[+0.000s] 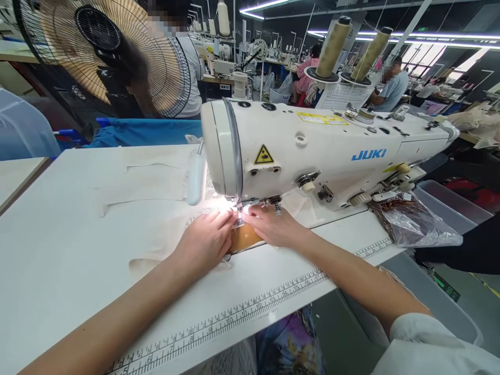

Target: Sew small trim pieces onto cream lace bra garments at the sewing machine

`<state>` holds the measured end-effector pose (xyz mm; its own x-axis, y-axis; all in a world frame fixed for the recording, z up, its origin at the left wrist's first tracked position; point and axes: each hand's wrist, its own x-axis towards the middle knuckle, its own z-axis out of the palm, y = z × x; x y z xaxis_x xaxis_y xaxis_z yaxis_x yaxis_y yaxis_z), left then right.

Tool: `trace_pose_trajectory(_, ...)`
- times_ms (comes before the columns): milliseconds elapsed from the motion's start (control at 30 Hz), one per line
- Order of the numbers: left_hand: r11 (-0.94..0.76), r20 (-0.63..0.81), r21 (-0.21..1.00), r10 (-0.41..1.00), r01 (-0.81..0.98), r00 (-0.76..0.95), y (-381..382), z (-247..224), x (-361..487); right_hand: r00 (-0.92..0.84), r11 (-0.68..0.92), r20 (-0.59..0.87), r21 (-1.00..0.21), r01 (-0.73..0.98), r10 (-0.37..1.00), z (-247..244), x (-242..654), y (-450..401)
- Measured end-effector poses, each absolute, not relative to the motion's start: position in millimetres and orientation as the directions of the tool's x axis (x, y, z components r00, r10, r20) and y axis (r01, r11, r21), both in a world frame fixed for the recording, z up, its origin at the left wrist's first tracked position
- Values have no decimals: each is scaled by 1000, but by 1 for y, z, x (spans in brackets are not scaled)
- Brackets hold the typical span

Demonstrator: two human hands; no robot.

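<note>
A white JUKI sewing machine (281, 151) stands across the table, its lamp brightly lighting the needle area (236, 206). Just left of the needle, my left hand (207, 237) bends over pale, thin fabric (150, 259), its fingertips closed on the cloth. From the other side my right hand (271, 225) reaches in, thumb and fingers pinching the fabric close to the presser foot. An orange-brown plate (245, 237) shows between the two hands. The glare and my fingers hide the fabric edge at the needle. More pale cloth spreads leftward over the white table (78, 250).
A printed ruler (230, 317) runs along the table's front edge. Behind the table are a large fan (113, 57) and a blue cloth (144, 133). Thread cones (334, 47) stand behind the machine. At right lie a plastic bag (422, 221) and a clear bin (449, 203). Other people sit farther back.
</note>
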<state>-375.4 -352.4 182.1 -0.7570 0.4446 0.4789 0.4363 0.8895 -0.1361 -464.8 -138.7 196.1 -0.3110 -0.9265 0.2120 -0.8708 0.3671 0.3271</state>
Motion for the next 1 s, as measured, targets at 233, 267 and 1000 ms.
trace_pose_trajectory(233, 871, 482, -139, 475, 471, -736, -354, 181, -378, -310, 373, 220, 358, -856, -925, 201, -461, -138)
trace_pose_trajectory(267, 870, 486, -148, 478, 471, -731, -354, 181, -379, -311, 375, 226, 355, -856, -923, 201, -461, -139)
trace_pose_trajectory(1000, 866, 501, -173, 487, 468, -715, -356, 181, -374, -285, 386, 293, 387, -837, -913, 198, -462, -137)
